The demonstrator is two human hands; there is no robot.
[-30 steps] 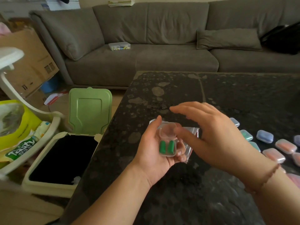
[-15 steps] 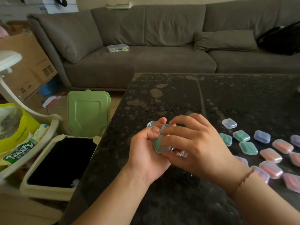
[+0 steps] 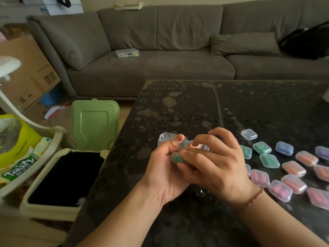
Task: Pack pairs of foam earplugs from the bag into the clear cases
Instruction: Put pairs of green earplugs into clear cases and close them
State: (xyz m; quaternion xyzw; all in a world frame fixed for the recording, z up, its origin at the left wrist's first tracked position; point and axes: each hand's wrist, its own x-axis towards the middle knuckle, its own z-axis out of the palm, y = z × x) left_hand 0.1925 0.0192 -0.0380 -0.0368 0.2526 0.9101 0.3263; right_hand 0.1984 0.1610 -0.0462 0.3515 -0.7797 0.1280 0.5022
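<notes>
Head view — packet (image 3: 19, 167) reads "Tasty"; hands (image 3: 216, 168) grip case (image 3: 176, 158).

Table (image 3: 178, 107) bare from 10 to 1 o'clock of the hands; filled cases (image 3: 293, 182) crowd 3 to 4; bin (image 3: 53, 209) blocks 9.

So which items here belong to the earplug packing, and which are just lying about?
Job:
left hand
right hand
green-filled case
plastic bag
empty case
filled cases

Lying about:
bin
sofa
cardboard box
snack bag
</notes>
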